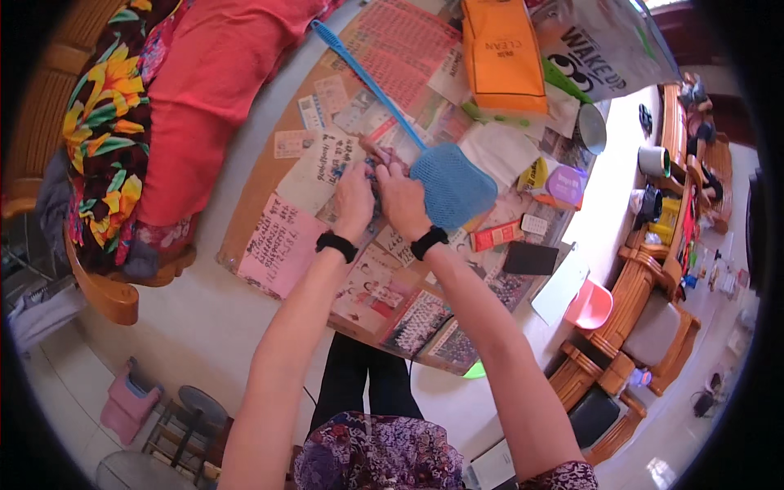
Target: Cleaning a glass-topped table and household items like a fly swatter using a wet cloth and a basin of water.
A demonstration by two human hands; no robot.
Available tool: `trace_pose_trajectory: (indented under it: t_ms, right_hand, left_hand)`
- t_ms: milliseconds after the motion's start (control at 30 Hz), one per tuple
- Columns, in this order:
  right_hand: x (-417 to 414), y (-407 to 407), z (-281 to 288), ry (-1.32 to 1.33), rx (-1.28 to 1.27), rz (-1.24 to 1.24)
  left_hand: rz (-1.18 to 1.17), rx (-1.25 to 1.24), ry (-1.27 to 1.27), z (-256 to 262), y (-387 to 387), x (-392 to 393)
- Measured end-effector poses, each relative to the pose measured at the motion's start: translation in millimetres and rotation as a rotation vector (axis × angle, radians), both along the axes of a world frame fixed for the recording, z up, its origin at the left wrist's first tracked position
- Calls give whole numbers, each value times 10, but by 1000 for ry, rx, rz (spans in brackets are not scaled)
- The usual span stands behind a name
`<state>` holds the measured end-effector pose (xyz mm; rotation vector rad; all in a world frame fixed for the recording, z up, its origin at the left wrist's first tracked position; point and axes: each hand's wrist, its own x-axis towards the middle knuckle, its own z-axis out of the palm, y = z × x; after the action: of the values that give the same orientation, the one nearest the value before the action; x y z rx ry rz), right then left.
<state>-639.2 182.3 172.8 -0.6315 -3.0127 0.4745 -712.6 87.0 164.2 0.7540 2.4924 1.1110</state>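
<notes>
My left hand (pixel 355 199) and my right hand (pixel 402 199) are close together over the table (pixel 248 226), both with a black band at the wrist. Under my left fingertips is a small bluish patterned item (pixel 371 165), mostly hidden by the fingers. A brownish-pink piece (pixel 378 149) sticks out just beyond the fingertips; what it is cannot be made out. The fingers of my right hand bend down beside it, and their grip is hidden. Right of that hand lies a blue plastic fly swatter (pixel 453 184), its handle pointing to the far left.
Photographs (pixel 373 285) and handwritten papers (pixel 282 245) cover the tabletop. An orange tissue pack (pixel 505 55), white tissue (pixel 499 153), purple tub (pixel 565 184), red packet (pixel 497 236) and dark flat object (pixel 530 258) lie right. Coral cloth (pixel 202 110) drapes the wooden seat (pixel 104 300) at left.
</notes>
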Motion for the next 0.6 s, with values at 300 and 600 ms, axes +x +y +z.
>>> trace_pose_trajectory:
  t_ms: [300,600]
  right_hand:
    - [2007,-1008,338,-242,-76,69]
    - [2174,-716,153,-209,-84,92]
  left_hand:
    - [-258,-203,-187,239,-1083,1845]
    - [-273,-228,-147,302,-750,1897]
